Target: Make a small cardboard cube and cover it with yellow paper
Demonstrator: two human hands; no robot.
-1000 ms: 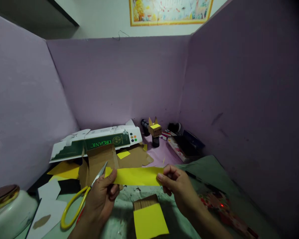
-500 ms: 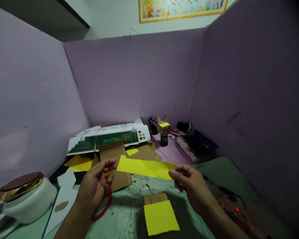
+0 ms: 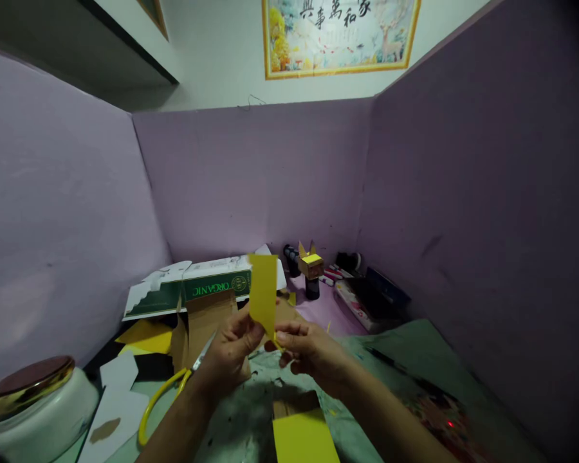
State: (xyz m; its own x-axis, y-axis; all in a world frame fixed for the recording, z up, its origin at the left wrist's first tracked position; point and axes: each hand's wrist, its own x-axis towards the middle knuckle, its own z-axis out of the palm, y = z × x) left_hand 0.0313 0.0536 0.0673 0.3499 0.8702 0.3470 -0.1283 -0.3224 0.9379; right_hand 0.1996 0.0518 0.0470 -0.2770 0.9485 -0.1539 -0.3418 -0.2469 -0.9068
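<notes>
Pinched upright between my two hands is a yellow paper strip (image 3: 263,289). My left hand (image 3: 231,347) grips its lower left edge, fingers closed. Close beside it, my right hand (image 3: 309,354) pinches the bottom end between thumb and fingers. Yellow-handled scissors (image 3: 155,400) show behind my left wrist, a metal blade running up to that hand; whether it holds them I cannot tell. Below my hands, at the frame's bottom edge, is a cardboard box (image 3: 296,404) with a yellow paper piece (image 3: 306,438) over its near part.
A white pot (image 3: 38,411) stands at left beside white card pieces (image 3: 118,405). Behind are a green-and-white carton (image 3: 212,283), brown cardboard (image 3: 212,318) and yellow sheets (image 3: 147,335). A small eared cardboard head (image 3: 311,265) stands on a dark cylinder. Purple walls enclose the table.
The strip has gone from stretched level between my hands to upright, and my hands have come together. A red handle loop showed under my left hand before; now a yellow one shows.
</notes>
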